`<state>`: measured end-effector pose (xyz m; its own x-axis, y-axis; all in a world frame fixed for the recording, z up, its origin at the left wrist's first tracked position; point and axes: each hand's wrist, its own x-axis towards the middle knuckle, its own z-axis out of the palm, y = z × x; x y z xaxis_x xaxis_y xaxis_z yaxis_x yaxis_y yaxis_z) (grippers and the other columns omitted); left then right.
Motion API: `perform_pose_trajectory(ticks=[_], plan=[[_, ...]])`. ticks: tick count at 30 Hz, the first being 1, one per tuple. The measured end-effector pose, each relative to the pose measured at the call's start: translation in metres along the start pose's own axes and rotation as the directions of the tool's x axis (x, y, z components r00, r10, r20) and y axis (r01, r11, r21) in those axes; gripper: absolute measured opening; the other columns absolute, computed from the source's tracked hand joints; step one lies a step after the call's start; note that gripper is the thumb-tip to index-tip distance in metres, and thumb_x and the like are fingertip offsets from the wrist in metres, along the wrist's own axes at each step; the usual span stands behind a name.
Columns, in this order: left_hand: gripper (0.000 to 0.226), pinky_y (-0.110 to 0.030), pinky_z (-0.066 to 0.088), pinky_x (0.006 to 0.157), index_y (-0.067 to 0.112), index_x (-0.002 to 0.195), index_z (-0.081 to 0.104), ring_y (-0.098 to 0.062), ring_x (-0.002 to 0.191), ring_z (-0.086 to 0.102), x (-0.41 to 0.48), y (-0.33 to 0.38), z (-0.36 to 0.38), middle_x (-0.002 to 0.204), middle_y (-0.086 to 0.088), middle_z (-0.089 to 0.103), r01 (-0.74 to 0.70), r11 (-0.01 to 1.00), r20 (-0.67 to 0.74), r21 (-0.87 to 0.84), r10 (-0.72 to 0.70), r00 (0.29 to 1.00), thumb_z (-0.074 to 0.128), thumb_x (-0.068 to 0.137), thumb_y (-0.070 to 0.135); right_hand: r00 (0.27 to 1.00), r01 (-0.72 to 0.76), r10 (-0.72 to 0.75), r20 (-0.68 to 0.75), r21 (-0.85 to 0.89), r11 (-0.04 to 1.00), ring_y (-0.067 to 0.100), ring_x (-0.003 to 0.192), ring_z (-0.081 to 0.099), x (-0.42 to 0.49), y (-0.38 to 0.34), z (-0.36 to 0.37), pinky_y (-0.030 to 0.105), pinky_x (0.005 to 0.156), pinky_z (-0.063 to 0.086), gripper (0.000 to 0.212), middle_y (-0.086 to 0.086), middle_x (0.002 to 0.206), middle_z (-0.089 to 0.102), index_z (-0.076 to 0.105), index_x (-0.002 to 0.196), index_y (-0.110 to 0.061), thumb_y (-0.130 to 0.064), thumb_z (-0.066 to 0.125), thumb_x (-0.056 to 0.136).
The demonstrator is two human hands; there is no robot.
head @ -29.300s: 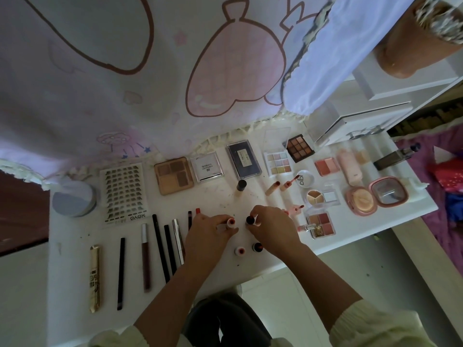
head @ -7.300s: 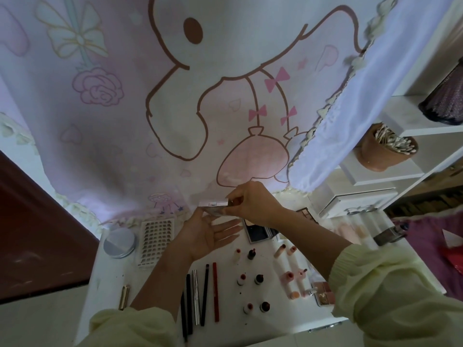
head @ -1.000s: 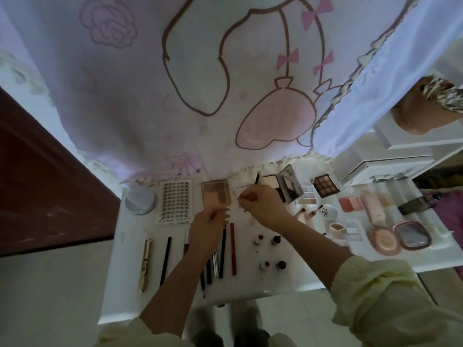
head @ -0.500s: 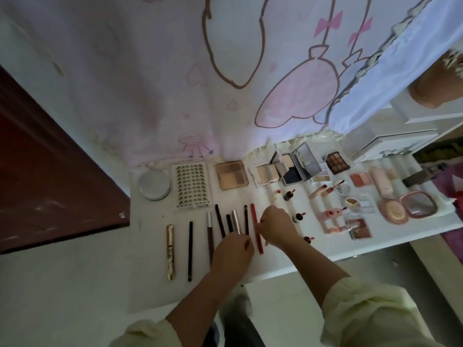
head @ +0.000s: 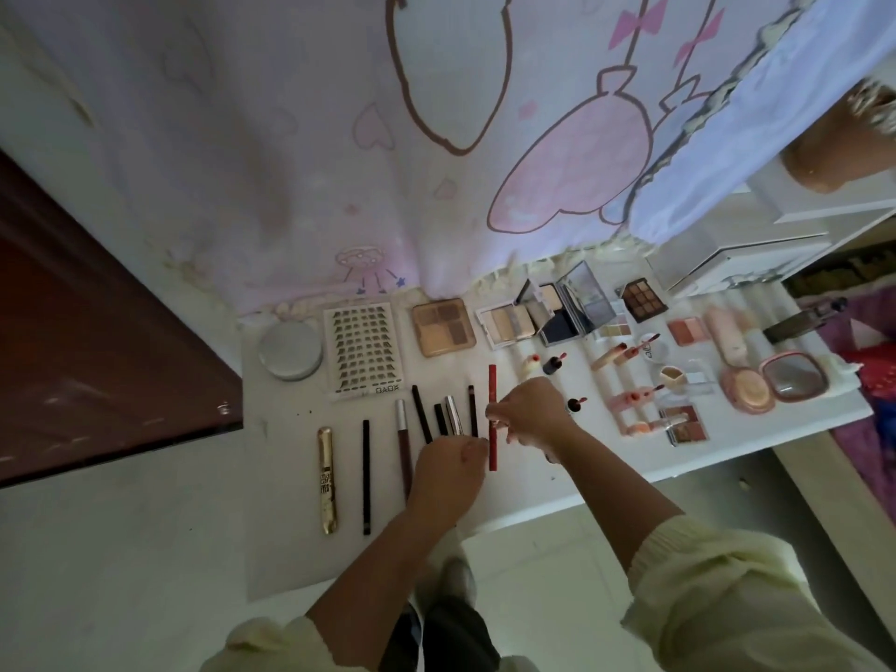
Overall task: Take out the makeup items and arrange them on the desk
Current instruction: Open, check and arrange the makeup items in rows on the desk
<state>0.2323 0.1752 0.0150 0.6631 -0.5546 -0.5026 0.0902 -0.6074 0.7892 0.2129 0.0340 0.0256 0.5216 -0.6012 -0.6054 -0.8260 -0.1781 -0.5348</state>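
Note:
A red pencil [head: 492, 385] lies upright-in-view on the white desk [head: 291, 550]. My right hand [head: 531, 412] pinches it at its middle. My left hand [head: 448, 470] sits curled just left of the pencil's lower end. It covers the bottoms of two black pens [head: 421, 419] and a silver one [head: 453, 414]; what it holds is hidden. Left of them lie a maroon liner [head: 402, 443], a black pen [head: 366, 477] and a gold mascara [head: 327, 480]. Palettes [head: 442, 326] line the back row.
A lash sheet [head: 364, 354] and round tin [head: 290, 350] sit back left. Small bottles [head: 552, 365], lip tubes and a pink compact [head: 746, 395] fill the right side. A cartoon curtain [head: 339, 138] hangs behind, a white drawer box [head: 742, 264] stands back right, a dark door [head: 72, 356] at left.
Both hands came down from the palettes at the back to the row of pens. My right hand has taken hold of the red pencil; my left hand settled beside it.

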Motion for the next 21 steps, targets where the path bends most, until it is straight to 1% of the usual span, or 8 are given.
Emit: perform_pose_trajectory(ticks=[2, 4, 7, 9, 12, 14, 17, 21], plan=[[0.027, -0.016, 0.046, 0.059, 0.013, 0.085, 0.071, -0.012, 0.069, 0.066, -0.005, 0.006, -0.006, 0.077, -0.002, 0.072, 0.172, 0.946, 0.083, -0.275, -0.155, 0.984, 0.050, 0.097, 0.024, 1.000, -0.012, 0.009, 0.014, 0.170, 0.985, 0.012, 0.045, 0.055, -0.013, -0.002, -0.006, 0.021, 0.045, 0.042, 0.016, 0.014, 0.070, 0.068, 0.069, 0.081, 0.009, -0.007, 0.069, 0.081], [0.023, -0.021, 0.053, 0.069, 0.012, 0.099, 0.072, -0.014, 0.078, 0.071, -0.013, 0.009, -0.013, 0.086, -0.001, 0.076, 0.245, 0.864, 0.187, -0.439, -0.179, 0.966, 0.053, 0.097, 0.025, 0.999, -0.029, 0.018, 0.038, 0.294, 0.955, 0.012, 0.048, 0.050, -0.024, -0.004, -0.011, 0.020, 0.046, 0.040, 0.015, 0.009, 0.065, 0.062, 0.069, 0.081, 0.006, -0.009, 0.070, 0.082], [0.022, -0.024, 0.054, 0.077, 0.019, 0.104, 0.073, -0.014, 0.081, 0.069, -0.025, 0.006, -0.024, 0.085, 0.004, 0.075, 0.148, 0.874, 0.178, -0.463, -0.073, 0.981, 0.055, 0.096, 0.028, 0.994, -0.055, 0.010, 0.106, 0.426, 0.903, 0.012, 0.050, 0.045, -0.039, -0.008, -0.016, 0.022, 0.048, 0.037, 0.017, 0.007, 0.065, 0.057, 0.067, 0.087, 0.008, -0.009, 0.067, 0.084], [0.020, -0.029, 0.052, 0.081, 0.021, 0.101, 0.074, -0.015, 0.078, 0.065, -0.030, 0.008, -0.030, 0.080, 0.004, 0.071, 0.146, 0.860, 0.185, -0.489, -0.061, 0.981, 0.056, 0.095, 0.027, 0.989, -0.050, -0.026, 0.147, 0.489, 0.871, 0.013, 0.051, 0.044, -0.046, -0.009, -0.021, 0.022, 0.048, 0.035, 0.012, 0.007, 0.067, 0.054, 0.065, 0.085, 0.003, -0.009, 0.064, 0.084], [0.020, -0.024, 0.051, 0.072, 0.019, 0.098, 0.075, -0.011, 0.069, 0.057, -0.033, 0.012, -0.038, 0.072, 0.004, 0.063, 0.171, 0.836, 0.204, -0.521, -0.073, 0.976, 0.056, 0.096, 0.025, 0.987, -0.020, -0.084, 0.140, 0.617, 0.787, 0.012, 0.049, 0.044, -0.048, -0.008, -0.033, 0.019, 0.044, 0.033, 0.006, 0.006, 0.065, 0.052, 0.063, 0.084, 0.001, -0.005, 0.063, 0.084], [0.022, -0.023, 0.051, 0.070, 0.011, 0.099, 0.074, -0.009, 0.065, 0.055, -0.031, 0.014, -0.044, 0.069, 0.003, 0.060, 0.177, 0.803, 0.172, -0.569, -0.094, 0.981, 0.058, 0.094, 0.025, 0.984, 0.003, -0.121, 0.130, 0.671, 0.741, 0.011, 0.048, 0.047, -0.049, -0.006, -0.043, 0.018, 0.043, 0.035, 0.013, 0.007, 0.064, 0.057, 0.066, 0.090, 0.010, -0.002, 0.065, 0.084], [0.021, -0.032, 0.052, 0.079, 0.004, 0.092, 0.072, -0.014, 0.065, 0.057, -0.022, 0.018, -0.048, 0.071, -0.004, 0.061, 0.173, 0.701, 0.074, -0.691, -0.169, 0.983, 0.069, 0.086, 0.024, 0.971, 0.013, -0.167, 0.170, 0.661, 0.751, 0.013, 0.050, 0.055, -0.053, 0.001, -0.050, 0.018, 0.045, 0.041, 0.018, 0.012, 0.069, 0.065, 0.067, 0.096, 0.013, -0.001, 0.066, 0.084], [0.024, -0.027, 0.051, 0.074, 0.002, 0.096, 0.074, -0.011, 0.064, 0.054, -0.014, 0.027, -0.048, 0.067, -0.001, 0.061, 0.168, 0.502, 0.059, -0.849, -0.225, 0.973, 0.075, 0.080, 0.020, 0.955, 0.017, -0.197, 0.222, 0.623, 0.782, 0.016, 0.057, 0.061, -0.062, 0.012, -0.049, 0.019, 0.048, 0.045, 0.020, 0.017, 0.079, 0.070, 0.069, 0.098, 0.009, -0.007, 0.067, 0.086]])
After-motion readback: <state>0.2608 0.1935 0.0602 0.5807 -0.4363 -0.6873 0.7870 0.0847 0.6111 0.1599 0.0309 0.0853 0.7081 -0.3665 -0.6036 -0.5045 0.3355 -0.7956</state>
